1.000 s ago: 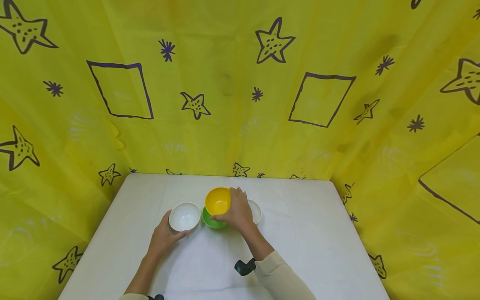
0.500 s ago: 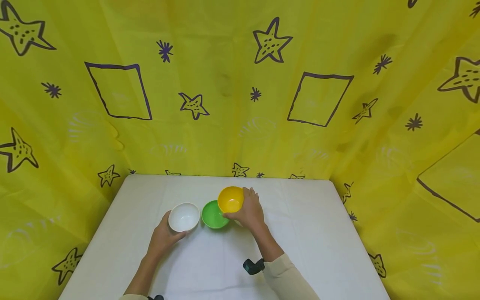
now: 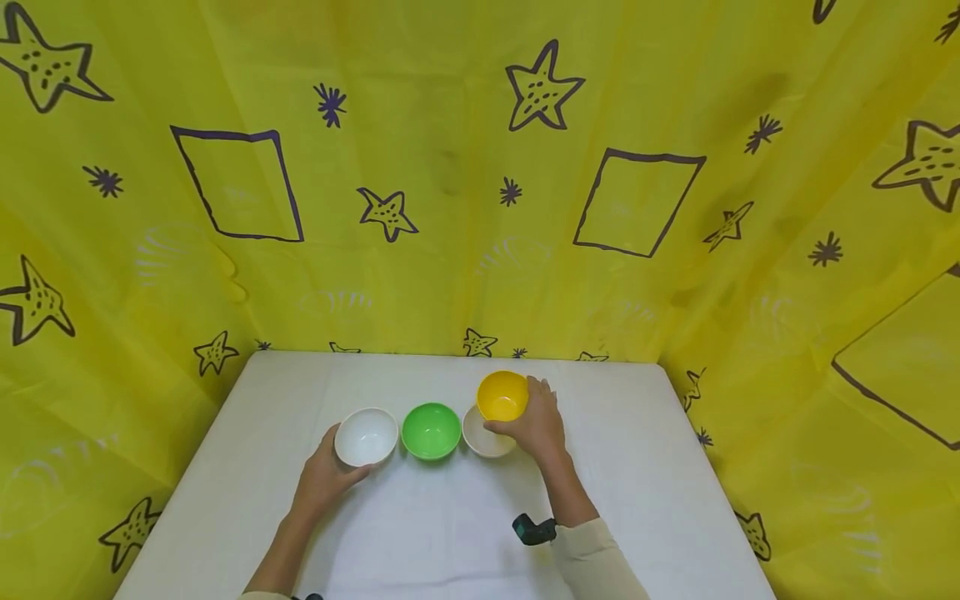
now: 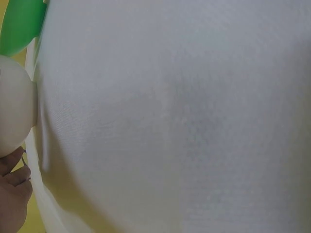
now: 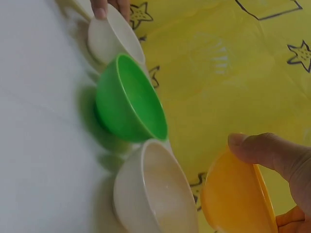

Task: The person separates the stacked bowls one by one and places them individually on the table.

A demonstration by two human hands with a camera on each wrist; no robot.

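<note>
My right hand [image 3: 542, 423] pinches a yellow bowl [image 3: 502, 397] by its right side, thumb at the near rim. In the right wrist view the yellow bowl [image 5: 238, 194] hangs beside a cream bowl [image 5: 155, 189], raised off the table. From the head view it partly covers that cream bowl [image 3: 483, 437]. Around the left side of a white bowl [image 3: 367, 437], my left hand [image 3: 324, 477] curls its fingers and thumb; the bowl sits on the table. A green bowl [image 3: 431, 432] stands between the white and cream ones, all three in a row.
A white cloth covers the table [image 3: 420, 533]. Yellow curtains [image 3: 450, 275] with drawn stars and frames hang behind the table and along both its sides. A dark wrist camera [image 3: 534, 530] sits at my right wrist.
My right hand has carried the yellow bowl rightward, from above the green bowl to above the cream bowl. The green bowl is now fully uncovered. My left hand stays on the white bowl.
</note>
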